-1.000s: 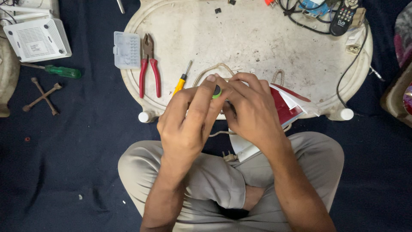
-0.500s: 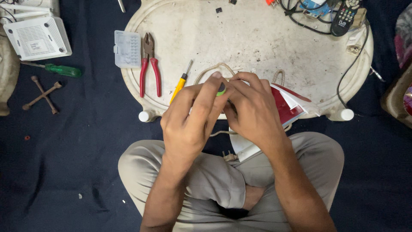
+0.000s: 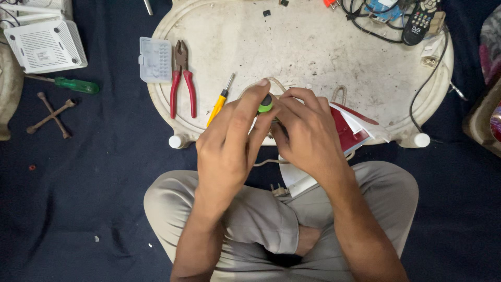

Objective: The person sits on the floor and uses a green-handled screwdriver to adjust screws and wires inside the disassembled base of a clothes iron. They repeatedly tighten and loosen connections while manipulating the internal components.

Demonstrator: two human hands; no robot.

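While the person sits cross-legged on a dark blue cloth (image 3: pixel 104 209), both hands are pressed close together in the middle of the frame; the left hand (image 3: pixel 229 141) has its fingers closed around a small tool with a green cap (image 3: pixel 265 104), and the green cap peeks out between the fingertips; the right hand (image 3: pixel 308 133) curls over something right beside it, but what it grips is hidden, so I cannot tell; a thin pale cord (image 3: pixel 269 163) hangs down under the hands, and a white plug (image 3: pixel 292 184) lies on the lap just below them; a red and white booklet (image 3: pixel 347 128) sticks out to the right of the right hand.

The hands sit over the near edge of a dirty white oval tray (image 3: pixel 323 47); on its left side lie red-handled pliers (image 3: pixel 182 81), a yellow-handled screwdriver (image 3: pixel 219 102) and a clear little plastic box (image 3: pixel 155 59); in the upper right of the frame are tangled black wires (image 3: pixel 365 26) and a black remote control (image 3: pixel 421 21); in the upper left, on the cloth, are a white router (image 3: pixel 44 46), a green-handled screwdriver (image 3: pixel 70 83) and a rusty cross wrench (image 3: pixel 51 115).
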